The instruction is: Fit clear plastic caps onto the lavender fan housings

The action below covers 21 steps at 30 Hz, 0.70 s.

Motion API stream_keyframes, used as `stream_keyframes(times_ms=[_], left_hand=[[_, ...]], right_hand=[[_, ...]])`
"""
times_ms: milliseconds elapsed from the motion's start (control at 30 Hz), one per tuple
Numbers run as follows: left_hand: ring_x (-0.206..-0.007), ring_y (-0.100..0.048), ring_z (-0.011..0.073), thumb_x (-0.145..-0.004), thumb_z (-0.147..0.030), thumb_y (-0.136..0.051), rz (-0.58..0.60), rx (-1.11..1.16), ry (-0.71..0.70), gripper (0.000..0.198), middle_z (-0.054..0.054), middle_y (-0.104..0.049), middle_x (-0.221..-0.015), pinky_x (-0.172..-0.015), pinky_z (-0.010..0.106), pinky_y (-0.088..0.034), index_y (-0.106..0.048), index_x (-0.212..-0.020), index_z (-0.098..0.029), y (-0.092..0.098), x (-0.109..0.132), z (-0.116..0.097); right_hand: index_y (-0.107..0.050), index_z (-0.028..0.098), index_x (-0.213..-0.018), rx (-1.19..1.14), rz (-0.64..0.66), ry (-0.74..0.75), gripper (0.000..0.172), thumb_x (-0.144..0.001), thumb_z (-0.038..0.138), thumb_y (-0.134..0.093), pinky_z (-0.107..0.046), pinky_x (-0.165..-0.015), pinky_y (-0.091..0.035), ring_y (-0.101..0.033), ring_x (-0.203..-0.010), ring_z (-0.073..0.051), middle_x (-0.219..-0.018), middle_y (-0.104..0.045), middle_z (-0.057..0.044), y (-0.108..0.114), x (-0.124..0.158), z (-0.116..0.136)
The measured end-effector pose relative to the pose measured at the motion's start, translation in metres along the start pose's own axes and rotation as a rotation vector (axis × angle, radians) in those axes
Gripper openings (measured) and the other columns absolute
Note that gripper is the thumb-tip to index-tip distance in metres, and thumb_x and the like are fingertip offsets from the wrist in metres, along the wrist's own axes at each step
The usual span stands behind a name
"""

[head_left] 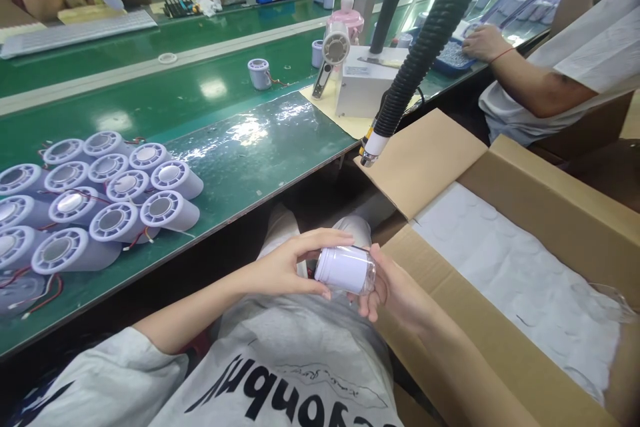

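Observation:
Over my lap, a lavender cylindrical housing (345, 268) lies sideways between my two hands, with a clear plastic layer showing around its right end. My left hand (293, 263) is curled around its left end, thumb and fingers on opposite sides. At the clear right end, the fingers of my right hand (393, 287) close on it from the side and below. On the green bench to the left stand several similar lavender housings (116, 220) with round silvery centres and thin red and white wires.
An open cardboard box (450, 273) with white sheeting (510, 280) stands at my right. A black corrugated hose (435, 33) hangs above its flap. A pink-and-white device (345, 20) and one housing (259, 73) stand on the bench (240, 140). Co-workers sit across and at right.

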State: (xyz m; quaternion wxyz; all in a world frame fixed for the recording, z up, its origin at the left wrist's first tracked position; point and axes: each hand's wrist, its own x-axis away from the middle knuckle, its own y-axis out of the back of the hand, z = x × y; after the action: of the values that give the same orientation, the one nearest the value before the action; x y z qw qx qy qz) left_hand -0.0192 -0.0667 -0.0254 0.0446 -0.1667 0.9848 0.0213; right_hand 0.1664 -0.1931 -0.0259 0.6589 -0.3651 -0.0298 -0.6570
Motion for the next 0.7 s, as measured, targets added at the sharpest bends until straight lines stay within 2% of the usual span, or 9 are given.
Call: stream_keyframes(times_ms=[133, 200, 233, 300, 367, 400, 467, 600, 700], left_hand=[[-0.132, -0.048, 0.0275, -0.072, -0.022, -0.081, -0.026, -0.041, 0.029, 0.063, 0.01, -0.053, -0.138, -0.101, 0.037, -0.049, -0.058, -0.13, -0.028, -0.003, 0.002, -0.003], [-0.121, -0.055, 0.0257, -0.074, -0.025, -0.08, -0.031, -0.024, 0.104, 0.061, 0.01, -0.056, -0.131, -0.095, 0.036, -0.052, -0.057, -0.13, -0.027, -0.005, 0.003, -0.006], [-0.116, -0.058, 0.0242, -0.075, -0.027, -0.079, -0.035, 0.001, 0.148, 0.06, 0.009, -0.056, -0.129, -0.092, 0.035, -0.052, -0.056, -0.131, -0.027, -0.006, 0.003, -0.008], [-0.108, -0.061, 0.0207, -0.076, -0.028, -0.078, -0.051, 0.085, 0.216, 0.06, 0.007, -0.058, -0.124, -0.089, 0.032, -0.053, -0.053, -0.131, -0.029, -0.008, 0.004, -0.011], [-0.104, -0.062, 0.0187, -0.078, -0.029, -0.077, -0.061, 0.191, 0.252, 0.06, 0.005, -0.06, -0.12, -0.087, 0.03, -0.053, -0.052, -0.132, -0.03, -0.008, 0.005, -0.013], [-0.102, -0.062, 0.0183, -0.079, -0.03, -0.076, -0.059, 0.233, 0.268, 0.059, 0.005, -0.061, -0.118, -0.085, 0.03, -0.053, -0.051, -0.133, -0.031, -0.008, 0.005, -0.014], [-0.098, -0.064, 0.0182, -0.081, -0.032, -0.074, -0.042, 0.263, 0.295, 0.06, 0.006, -0.062, -0.119, -0.08, 0.029, -0.054, -0.048, -0.136, -0.032, -0.006, 0.005, -0.014], [-0.116, -0.059, 0.0229, -0.075, -0.027, -0.08, 0.01, 0.118, 0.209, 0.07, 0.007, -0.055, -0.135, -0.095, 0.033, -0.051, -0.05, -0.139, -0.033, -0.003, 0.005, -0.017], [-0.121, -0.058, 0.0238, -0.076, -0.021, -0.078, 0.04, 0.153, 0.2, 0.072, 0.008, -0.054, -0.138, -0.101, 0.036, -0.049, -0.05, -0.14, -0.033, -0.001, 0.004, -0.02]], right_hand=[[-0.062, 0.012, -0.082, -0.014, 0.058, -0.133, 0.073, -0.09, 0.078, -0.033, -0.011, -0.034, -0.043, -0.058, -0.039, -0.009, -0.057, -0.064, -0.006, 0.0, 0.0, -0.003], [-0.063, 0.011, -0.091, 0.053, 0.073, -0.086, 0.08, -0.089, 0.082, -0.025, -0.015, -0.036, -0.046, -0.061, -0.042, -0.012, -0.06, -0.064, -0.006, 0.001, 0.001, -0.007], [-0.062, 0.012, -0.101, 0.116, 0.057, 0.009, 0.08, -0.088, 0.082, -0.027, -0.018, -0.041, -0.052, -0.066, -0.051, -0.015, -0.07, -0.067, -0.008, 0.002, 0.002, -0.008], [-0.053, 0.018, -0.126, 0.337, -0.03, 0.342, 0.073, -0.085, 0.079, -0.046, -0.032, -0.067, -0.063, -0.072, -0.087, -0.025, -0.107, -0.069, -0.014, 0.005, 0.005, -0.011], [-0.046, 0.03, -0.137, 0.661, -0.116, 0.741, 0.061, -0.087, 0.056, -0.068, -0.047, -0.097, -0.054, -0.056, -0.124, -0.03, -0.141, -0.052, -0.012, 0.009, 0.007, -0.012], [-0.047, 0.034, -0.137, 0.82, -0.13, 0.892, 0.054, -0.089, 0.04, -0.071, -0.05, -0.106, -0.047, -0.047, -0.133, -0.03, -0.148, -0.045, -0.008, 0.011, 0.008, -0.012], [-0.054, 0.038, -0.133, 0.994, -0.108, 1.007, 0.049, -0.091, 0.02, -0.068, -0.05, -0.108, -0.044, -0.047, -0.134, -0.029, -0.149, -0.045, -0.005, 0.014, 0.01, -0.011], [-0.051, 0.038, -0.139, 0.634, -0.013, 0.698, 0.056, -0.089, 0.028, -0.073, -0.037, -0.091, -0.058, -0.064, -0.113, -0.025, -0.132, -0.061, -0.005, 0.014, 0.012, -0.008], [-0.056, 0.041, -0.134, 0.37, 0.031, 0.53, 0.049, -0.089, 0.034, -0.073, -0.031, -0.081, -0.06, -0.07, -0.097, -0.021, -0.119, -0.069, -0.001, 0.011, 0.017, -0.006]])
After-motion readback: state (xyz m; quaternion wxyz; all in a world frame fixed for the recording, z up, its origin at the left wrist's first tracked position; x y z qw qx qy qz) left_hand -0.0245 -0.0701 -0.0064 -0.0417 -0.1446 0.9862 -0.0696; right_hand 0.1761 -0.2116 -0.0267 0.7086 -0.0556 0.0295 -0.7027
